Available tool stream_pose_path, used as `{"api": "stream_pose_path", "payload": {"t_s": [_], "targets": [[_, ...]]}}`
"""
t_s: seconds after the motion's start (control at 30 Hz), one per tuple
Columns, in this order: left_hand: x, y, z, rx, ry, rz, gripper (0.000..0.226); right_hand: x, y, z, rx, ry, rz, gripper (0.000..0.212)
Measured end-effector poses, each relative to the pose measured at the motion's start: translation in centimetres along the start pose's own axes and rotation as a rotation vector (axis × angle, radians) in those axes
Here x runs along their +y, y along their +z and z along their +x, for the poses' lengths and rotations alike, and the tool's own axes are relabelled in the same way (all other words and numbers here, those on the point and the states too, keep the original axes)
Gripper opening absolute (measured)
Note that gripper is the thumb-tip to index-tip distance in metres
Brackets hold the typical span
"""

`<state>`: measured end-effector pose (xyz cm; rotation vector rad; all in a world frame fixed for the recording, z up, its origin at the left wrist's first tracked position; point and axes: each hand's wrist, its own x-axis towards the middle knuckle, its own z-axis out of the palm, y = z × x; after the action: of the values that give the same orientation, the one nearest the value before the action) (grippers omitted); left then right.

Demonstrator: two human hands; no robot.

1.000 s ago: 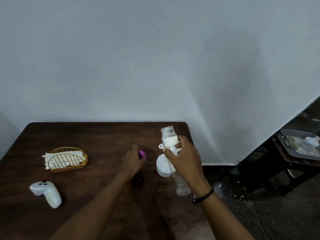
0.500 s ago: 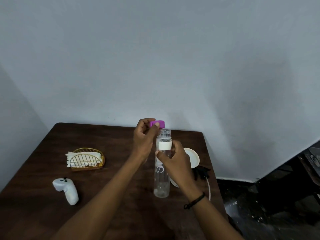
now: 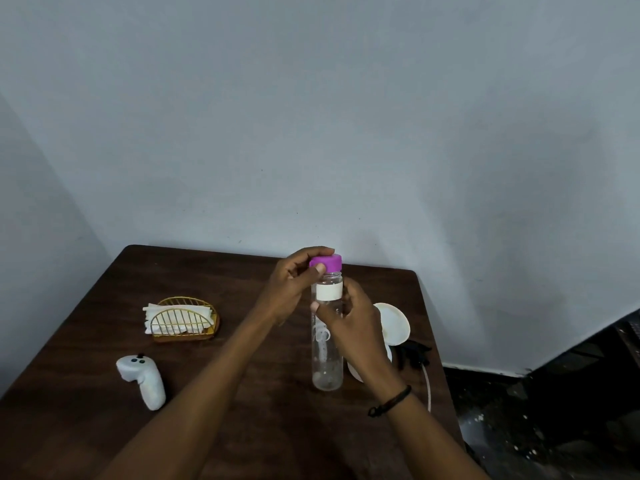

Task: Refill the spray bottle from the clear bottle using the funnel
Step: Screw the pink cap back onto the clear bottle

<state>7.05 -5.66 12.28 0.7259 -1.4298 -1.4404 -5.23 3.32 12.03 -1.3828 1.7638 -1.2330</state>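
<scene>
A tall clear bottle (image 3: 327, 355) with a white band stands upright on the dark wooden table (image 3: 242, 393). A purple cap (image 3: 326, 262) sits on its neck. My left hand (image 3: 294, 285) pinches that cap with thumb and fingers. My right hand (image 3: 349, 323) wraps the bottle's upper body from the right. A white funnel (image 3: 393, 323) lies on the table just behind my right hand, partly hidden. I cannot make out the spray bottle; a black thing (image 3: 414, 355) lies by the funnel.
A gold wire holder with white napkins (image 3: 181, 320) stands at the left middle. A white handheld controller (image 3: 143, 381) lies nearer the front left. The table's right edge runs close to the funnel, with dark floor (image 3: 554, 410) beyond. A grey wall rises behind.
My left hand picked the purple cap up from the table and brought it onto the bottle's neck. My right hand stood the tilted bottle upright. The camera turned left.
</scene>
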Motion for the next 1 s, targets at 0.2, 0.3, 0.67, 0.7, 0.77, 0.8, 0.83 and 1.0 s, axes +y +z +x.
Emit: {"api": "stream_pose_path", "payload": {"t_s": [0.2,0.3,0.67,0.7,0.77,0.8,0.83,1.0], "targets": [[-0.3,1.8,0.1,0.129,-0.044,0.045,0.014,0.4,0.4,-0.3,0.001,-0.001,0.045,0.028],[-0.2,2.5,0.1,0.14,-0.069,0.016,0.01,0.5,0.3,-0.3,0.002,-0.002,0.07,0.028],[-1.1,3.8,-0.9,0.364,0.039,-0.098,0.06,-0.1,0.4,-0.2,0.037,-0.07,0.089,0.029],[-1.2,3.9,-1.0,0.363,0.038,-0.119,0.051,0.1,0.4,-0.1,0.041,-0.064,0.09,0.032],[-1.4,3.9,-1.1,0.341,0.034,-0.088,0.023,0.3,0.4,-0.2,0.052,-0.052,0.088,0.039],[-1.3,3.9,-1.2,0.341,0.032,-0.039,0.02,0.4,0.5,-0.2,0.054,-0.052,0.088,0.04],[-1.3,3.9,-1.3,0.346,0.026,0.0,0.027,0.4,0.5,-0.3,0.056,-0.056,0.087,0.04],[-1.4,4.0,-1.2,0.399,0.07,0.091,0.05,0.2,0.8,-0.4,0.052,-0.06,0.081,0.034]]}}
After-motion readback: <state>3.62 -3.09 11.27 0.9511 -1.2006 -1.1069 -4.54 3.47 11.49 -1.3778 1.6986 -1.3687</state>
